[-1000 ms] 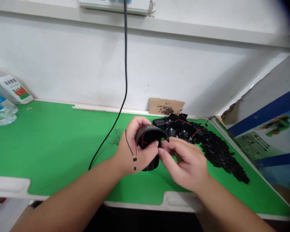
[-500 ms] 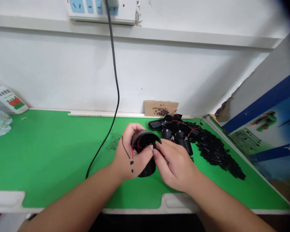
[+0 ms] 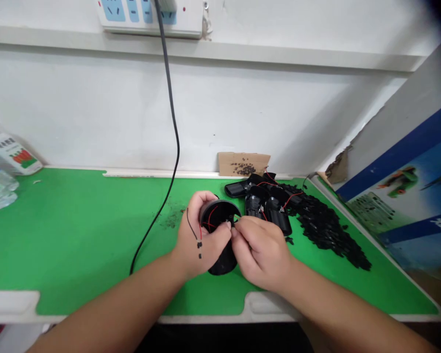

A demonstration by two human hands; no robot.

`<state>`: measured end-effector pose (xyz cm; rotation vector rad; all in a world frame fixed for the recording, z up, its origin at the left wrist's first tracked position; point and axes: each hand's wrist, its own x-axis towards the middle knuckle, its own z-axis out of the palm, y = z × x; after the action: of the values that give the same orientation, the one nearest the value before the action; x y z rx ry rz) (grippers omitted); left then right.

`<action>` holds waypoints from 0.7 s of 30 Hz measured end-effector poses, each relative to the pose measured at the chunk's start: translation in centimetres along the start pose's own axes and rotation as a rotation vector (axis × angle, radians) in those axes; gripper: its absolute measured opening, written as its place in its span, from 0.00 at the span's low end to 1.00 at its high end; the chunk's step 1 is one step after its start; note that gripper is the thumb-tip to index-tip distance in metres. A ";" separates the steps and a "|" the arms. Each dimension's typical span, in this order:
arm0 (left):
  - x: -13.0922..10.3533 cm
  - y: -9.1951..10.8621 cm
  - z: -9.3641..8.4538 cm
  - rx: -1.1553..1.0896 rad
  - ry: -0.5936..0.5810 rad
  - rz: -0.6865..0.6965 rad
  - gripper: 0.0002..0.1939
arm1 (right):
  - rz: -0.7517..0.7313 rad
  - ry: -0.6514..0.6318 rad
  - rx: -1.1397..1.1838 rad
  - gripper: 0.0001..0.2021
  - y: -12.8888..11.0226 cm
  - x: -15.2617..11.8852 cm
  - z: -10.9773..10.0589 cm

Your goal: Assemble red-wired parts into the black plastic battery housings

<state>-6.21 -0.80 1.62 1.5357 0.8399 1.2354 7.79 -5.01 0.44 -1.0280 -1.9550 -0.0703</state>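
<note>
I've L hand [image 3: 208, 245] gripping blk casing [image 3: 223, 262], lower ctr of frame; R hand [image 3: 262, 247] at its rim, can't tell if holding.

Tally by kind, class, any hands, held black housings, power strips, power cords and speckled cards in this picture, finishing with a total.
Hands: 2
Held black housings: 1
Power strips: 1
Power cords: 1
Speckled cards: 1
Total: 6

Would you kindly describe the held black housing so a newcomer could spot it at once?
Over the green tabletop, find the left hand. It grips a black housing with red wires showing inside; the similar housings beyond lie unheld.
</note>
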 end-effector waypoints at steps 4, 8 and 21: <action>0.6 -0.1 -0.2 -0.090 -0.021 -0.017 0.17 | 0.062 0.022 0.037 0.11 0.3 0.2 0.4; 1.5 -0.2 -0.4 -0.341 0.077 -0.261 0.16 | 0.149 0.054 0.061 0.08 0.5 0.2 1.1; 1.7 0.6 -0.6 -0.700 0.048 -0.363 0.17 | 0.089 0.146 0.256 0.14 0.0 -0.3 2.0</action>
<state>-6.43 0.71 2.71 0.7566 0.5871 1.1289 6.53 -4.33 -0.94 -0.9125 -1.7325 0.1469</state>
